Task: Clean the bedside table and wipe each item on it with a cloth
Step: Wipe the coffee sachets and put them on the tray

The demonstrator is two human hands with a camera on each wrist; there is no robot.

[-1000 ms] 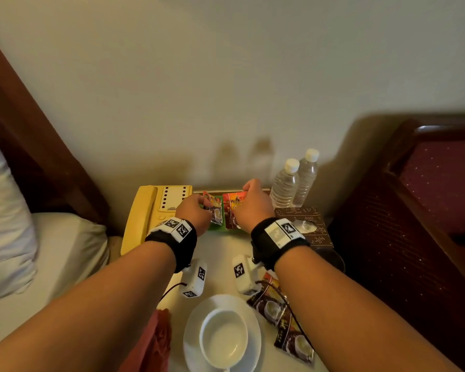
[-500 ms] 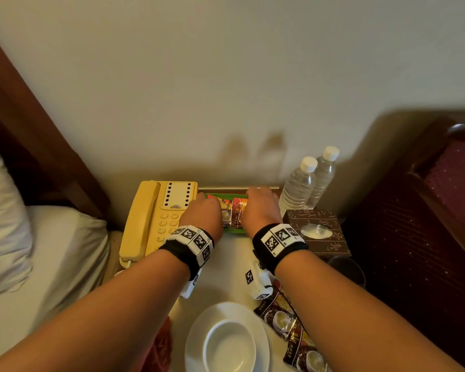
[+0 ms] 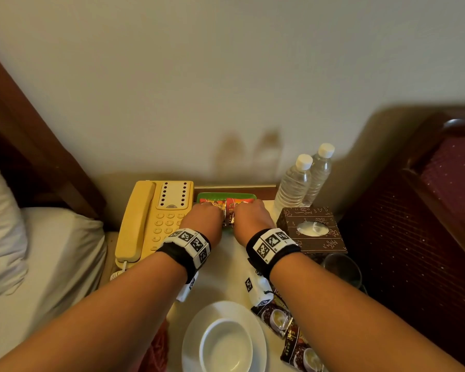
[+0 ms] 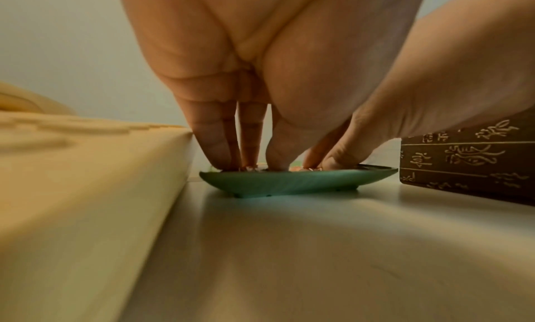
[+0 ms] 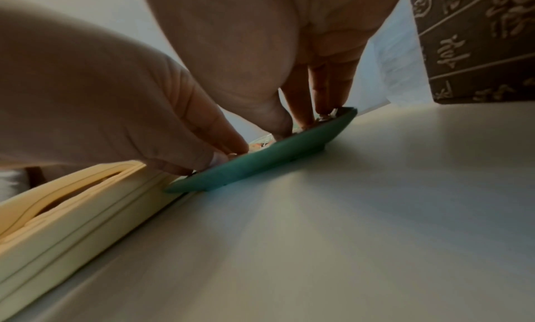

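A shallow green tray point(image 3: 227, 196) point(image 4: 289, 181) point(image 5: 260, 164) sits at the back of the pale bedside table point(image 3: 230, 264), between the yellow telephone point(image 3: 156, 218) and the tissue box point(image 3: 312, 229). Red and orange sachets point(image 3: 230, 209) lie in it. My left hand point(image 3: 204, 217) point(image 4: 250, 164) and right hand point(image 3: 253, 214) point(image 5: 302, 122) are side by side over the tray, fingers pointing down, tips pinching the sachets against the tray. The sachets are mostly hidden under the hands. A red cloth point(image 3: 159, 350) lies at the table's near left edge.
Two water bottles point(image 3: 295, 181) stand at the back right. A white cup on a saucer point(image 3: 226, 345) and dark coffee sachets point(image 3: 274, 315) lie near the front. A glass point(image 3: 341, 267) stands by the tissue box. Bed on the left, wooden chair on the right.
Both hands have lowered the sachets from upright above the tray down into it, and now sit closer to the table surface.
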